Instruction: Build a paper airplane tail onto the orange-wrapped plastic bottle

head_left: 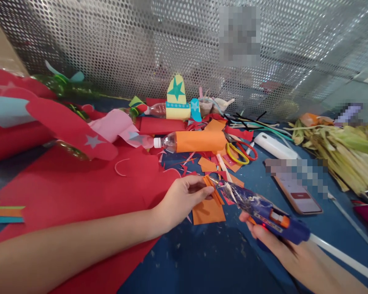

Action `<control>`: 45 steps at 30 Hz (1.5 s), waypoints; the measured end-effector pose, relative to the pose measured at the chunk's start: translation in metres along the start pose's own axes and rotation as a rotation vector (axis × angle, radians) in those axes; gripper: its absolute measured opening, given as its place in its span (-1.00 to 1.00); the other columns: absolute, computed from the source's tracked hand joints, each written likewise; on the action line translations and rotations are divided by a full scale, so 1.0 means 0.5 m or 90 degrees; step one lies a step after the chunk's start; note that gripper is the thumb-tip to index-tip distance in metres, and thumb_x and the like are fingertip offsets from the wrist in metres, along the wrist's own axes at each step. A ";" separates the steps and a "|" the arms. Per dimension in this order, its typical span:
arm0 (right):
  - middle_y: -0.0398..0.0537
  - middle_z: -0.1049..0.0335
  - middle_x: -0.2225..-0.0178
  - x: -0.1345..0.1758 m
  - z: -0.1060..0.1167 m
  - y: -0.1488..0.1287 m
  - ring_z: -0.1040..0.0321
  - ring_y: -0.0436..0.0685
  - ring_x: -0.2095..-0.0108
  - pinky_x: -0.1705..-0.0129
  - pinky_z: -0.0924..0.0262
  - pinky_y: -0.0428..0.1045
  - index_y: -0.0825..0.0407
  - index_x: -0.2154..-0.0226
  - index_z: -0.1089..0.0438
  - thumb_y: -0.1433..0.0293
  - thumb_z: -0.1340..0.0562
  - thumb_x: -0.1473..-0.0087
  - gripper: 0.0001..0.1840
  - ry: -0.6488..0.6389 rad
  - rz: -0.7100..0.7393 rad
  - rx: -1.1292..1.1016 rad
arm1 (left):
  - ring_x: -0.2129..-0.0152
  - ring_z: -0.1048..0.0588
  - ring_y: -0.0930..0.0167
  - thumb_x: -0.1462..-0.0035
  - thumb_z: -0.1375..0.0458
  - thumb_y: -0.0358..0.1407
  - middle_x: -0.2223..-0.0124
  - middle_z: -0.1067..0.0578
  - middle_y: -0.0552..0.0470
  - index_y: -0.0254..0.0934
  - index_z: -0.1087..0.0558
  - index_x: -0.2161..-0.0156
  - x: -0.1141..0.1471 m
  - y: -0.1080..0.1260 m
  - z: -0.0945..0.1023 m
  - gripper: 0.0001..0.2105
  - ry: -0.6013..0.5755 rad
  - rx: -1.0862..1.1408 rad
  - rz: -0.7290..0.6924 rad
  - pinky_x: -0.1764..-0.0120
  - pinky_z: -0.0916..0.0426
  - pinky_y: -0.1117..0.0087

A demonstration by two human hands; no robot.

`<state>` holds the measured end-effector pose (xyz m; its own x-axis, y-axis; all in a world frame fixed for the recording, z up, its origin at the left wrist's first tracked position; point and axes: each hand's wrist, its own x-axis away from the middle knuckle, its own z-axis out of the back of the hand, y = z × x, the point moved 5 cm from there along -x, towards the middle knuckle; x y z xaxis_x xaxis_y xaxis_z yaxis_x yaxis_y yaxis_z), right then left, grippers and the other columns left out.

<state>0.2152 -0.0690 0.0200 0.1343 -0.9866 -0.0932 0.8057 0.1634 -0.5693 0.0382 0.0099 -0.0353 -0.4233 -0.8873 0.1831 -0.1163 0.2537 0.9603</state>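
Note:
Between the thumb and fingers of my left hand point(184, 198) is a folded orange paper strip point(217, 195). My right hand point(271, 241) grips a blue hot glue gun point(263, 208) whose nozzle points left, at the upper end of the strip; whether it touches I cannot tell. A white glue stick point(345, 255) sticks out of the gun's back, and a small red light glows on its side. Beneath my left fingers an orange paper square point(209, 213) lies on the blue table point(184, 261). Behind it a plastic bottle wrapped in orange paper point(200, 141) lies on its side.
Large red paper sheets point(110, 196) cover the left side. Yellow and red handled scissors point(237, 153) lie behind the glue gun, among paper scraps point(207, 164). A phone point(294, 192), a white device point(276, 146) and dried husks point(343, 151) are at right. Perforated metal point(125, 49) stands behind.

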 end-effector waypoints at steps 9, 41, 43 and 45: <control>-0.15 -0.52 0.34 -0.002 -0.003 -0.018 -0.49 0.09 0.33 0.32 -0.38 -0.12 -0.08 0.17 -0.29 0.14 -0.10 -0.15 -0.73 0.044 0.024 0.000 | 0.47 -0.47 0.48 -0.04 -0.20 -0.34 0.45 -0.50 0.10 -0.30 -0.47 0.42 0.003 0.002 -0.002 -0.93 -0.011 -0.015 -0.055 0.36 -0.36 0.50; -0.06 -0.49 0.33 0.002 -0.002 -0.016 -0.50 0.15 0.40 0.33 -0.41 -0.03 -0.10 0.20 -0.35 0.13 -0.12 -0.12 -0.73 0.060 0.024 -0.010 | 0.42 -0.49 0.44 -0.04 -0.21 -0.28 0.32 -0.56 0.05 -0.25 -0.48 0.03 0.005 -0.009 -0.006 -0.66 -0.029 -0.028 -0.013 0.32 -0.40 0.45; -0.07 -0.48 0.34 -0.002 0.001 -0.025 -0.50 0.14 0.40 0.34 -0.41 -0.05 -0.10 0.23 -0.35 0.13 -0.10 -0.14 -0.74 0.053 0.031 -0.014 | 0.39 -0.50 0.44 -0.06 -0.20 -0.29 0.29 -0.56 0.05 -0.25 -0.47 0.03 0.004 -0.009 -0.007 -0.67 -0.035 -0.030 -0.012 0.29 -0.41 0.45; -0.06 -0.49 0.33 -0.002 0.002 -0.025 -0.50 0.15 0.40 0.34 -0.41 -0.04 -0.10 0.22 -0.36 0.14 -0.11 -0.13 -0.74 0.050 0.030 -0.013 | 0.36 -0.51 0.43 -0.06 -0.19 -0.29 0.27 -0.57 0.04 -0.25 -0.47 0.03 0.003 -0.009 -0.007 -0.67 -0.038 -0.036 -0.016 0.26 -0.41 0.45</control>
<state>0.2056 -0.0703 0.0278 0.1247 -0.9751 -0.1834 0.7875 0.2097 -0.5795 0.0410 0.0063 -0.0385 -0.4733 -0.8683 0.1484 -0.0768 0.2085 0.9750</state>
